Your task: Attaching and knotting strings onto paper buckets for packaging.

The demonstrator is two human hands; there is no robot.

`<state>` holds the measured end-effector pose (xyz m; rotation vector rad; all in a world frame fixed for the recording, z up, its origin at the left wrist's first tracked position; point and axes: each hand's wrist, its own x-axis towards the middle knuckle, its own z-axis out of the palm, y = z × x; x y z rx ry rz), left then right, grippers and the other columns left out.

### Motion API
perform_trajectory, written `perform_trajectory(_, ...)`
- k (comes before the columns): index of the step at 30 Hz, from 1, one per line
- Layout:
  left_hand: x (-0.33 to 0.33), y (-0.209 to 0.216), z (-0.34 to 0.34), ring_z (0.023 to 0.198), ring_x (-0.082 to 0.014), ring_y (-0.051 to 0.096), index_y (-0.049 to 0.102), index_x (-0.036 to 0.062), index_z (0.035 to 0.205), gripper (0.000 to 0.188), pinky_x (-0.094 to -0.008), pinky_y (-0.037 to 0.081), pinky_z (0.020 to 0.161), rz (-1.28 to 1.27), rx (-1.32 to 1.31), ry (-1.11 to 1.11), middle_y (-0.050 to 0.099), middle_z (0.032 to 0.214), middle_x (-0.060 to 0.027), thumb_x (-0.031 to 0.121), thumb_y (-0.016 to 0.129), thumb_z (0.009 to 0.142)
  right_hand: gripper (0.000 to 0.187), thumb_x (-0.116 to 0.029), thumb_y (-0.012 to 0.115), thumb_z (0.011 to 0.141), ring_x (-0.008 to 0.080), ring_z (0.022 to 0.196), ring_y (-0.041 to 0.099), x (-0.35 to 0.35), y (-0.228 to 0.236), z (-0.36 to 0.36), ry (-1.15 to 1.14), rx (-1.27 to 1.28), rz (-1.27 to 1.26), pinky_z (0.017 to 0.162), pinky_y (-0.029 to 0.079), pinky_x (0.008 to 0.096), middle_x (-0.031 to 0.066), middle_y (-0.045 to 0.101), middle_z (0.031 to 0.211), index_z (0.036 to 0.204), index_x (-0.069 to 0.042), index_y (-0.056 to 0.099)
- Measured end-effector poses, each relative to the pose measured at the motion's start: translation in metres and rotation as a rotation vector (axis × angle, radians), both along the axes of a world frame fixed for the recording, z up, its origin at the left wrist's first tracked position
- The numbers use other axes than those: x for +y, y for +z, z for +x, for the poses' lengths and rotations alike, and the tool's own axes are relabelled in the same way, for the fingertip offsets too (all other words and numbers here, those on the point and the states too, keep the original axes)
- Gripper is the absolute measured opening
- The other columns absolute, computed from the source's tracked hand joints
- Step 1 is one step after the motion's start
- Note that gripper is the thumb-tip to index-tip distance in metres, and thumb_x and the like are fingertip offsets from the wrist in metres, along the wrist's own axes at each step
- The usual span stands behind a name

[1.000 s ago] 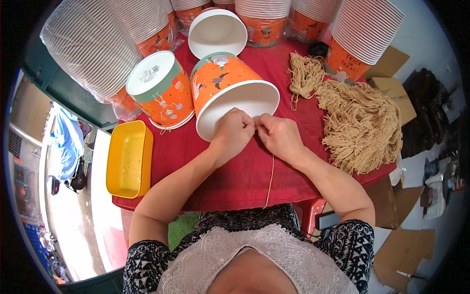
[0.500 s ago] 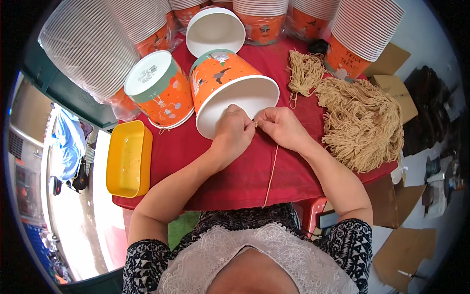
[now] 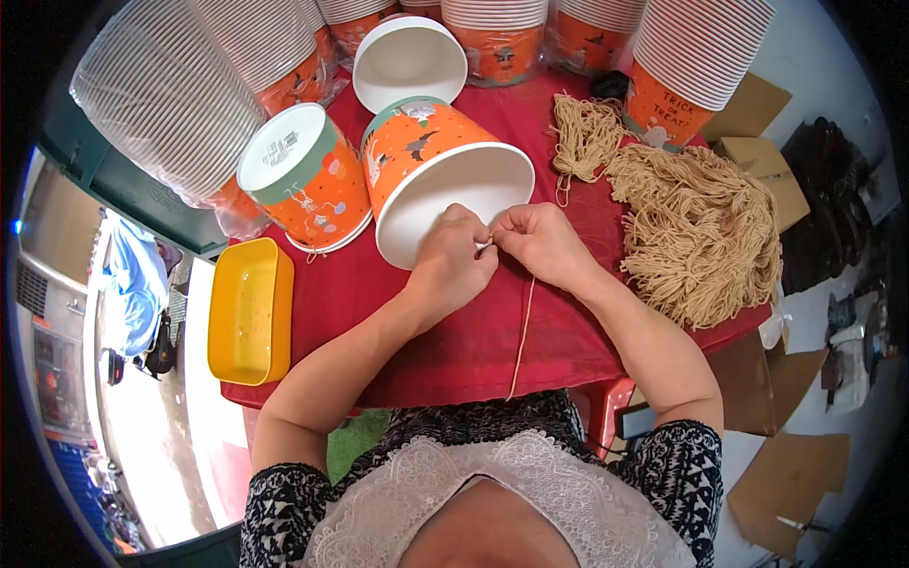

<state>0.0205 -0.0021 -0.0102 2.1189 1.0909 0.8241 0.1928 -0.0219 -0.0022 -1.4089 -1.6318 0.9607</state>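
An orange paper bucket (image 3: pixel 426 142) with printed figures lies tilted, its white mouth turned towards me. My left hand (image 3: pixel 454 254) is closed at the lower rim, fingers just inside the mouth and thumb outside. Right beside it, my right hand (image 3: pixel 542 246) pinches a thin tan cord (image 3: pixel 523 343) against the rim; its tail hangs down over the red cloth to the table's front edge. The fingertips nearly meet and partly hide the cord's end. To the left, another bucket (image 3: pixel 312 189) stands upside down, a short bit of cord showing at its rim.
A yellow plastic box (image 3: pixel 251 312) sits at the left table edge. Tan cord lies in a large heap (image 3: pixel 701 237) and a smaller bundle (image 3: pixel 585 137) on the right. Tall bucket stacks (image 3: pixel 170 104) line the back, with one open bucket (image 3: pixel 409 66) before them.
My fingers have shifted slightly at the rim, and a small white bit now shows between my left fingertips. The bucket and hanging cord stay nearly in place; the view has moved slightly.
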Motion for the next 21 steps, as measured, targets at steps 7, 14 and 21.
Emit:
perform_trajectory(7, 0.005, -0.011, 0.001, 0.074, -0.0198, 0.057, 0.060, -0.0033, 0.081, 0.003, -0.0306, 0.046, 0.066, 0.110, -0.036, 0.008, 0.057, 0.088, -0.0109, -0.002, 0.062, 0.082, 0.017, -0.010, 0.061, 0.082, 0.0175, 0.063, 0.063, 0.000, -0.003, 0.000, -0.005, 0.045, 0.011, 0.062, 0.050, 0.0347, 0.0164, 0.067, 0.068, 0.085, 0.005, 0.070)
perform_trajectory(14, 0.006, -0.007, 0.000, 0.075, -0.0256, 0.059, 0.056, -0.0021, 0.073, 0.008, -0.0343, 0.048, 0.068, 0.117, -0.010, 0.052, 0.058, 0.083, -0.0134, -0.004, 0.060, 0.081, 0.015, -0.011, 0.062, 0.083, 0.0192, 0.060, 0.061, 0.002, 0.008, 0.014, 0.128, -0.070, -0.036, 0.061, 0.049, 0.0363, 0.0164, 0.064, 0.066, 0.080, 0.002, 0.068)
perform_trajectory(21, 0.006, -0.006, 0.001, 0.072, -0.0257, 0.058, 0.055, -0.0015, 0.071, 0.010, -0.0352, 0.047, 0.066, 0.090, -0.014, 0.075, 0.058, 0.081, -0.0125, -0.003, 0.059, 0.080, 0.013, -0.011, 0.061, 0.075, 0.0354, 0.068, 0.065, -0.001, 0.014, 0.018, 0.098, -0.302, -0.036, 0.065, 0.050, 0.0447, 0.0209, 0.065, 0.071, 0.078, 0.000, 0.068)
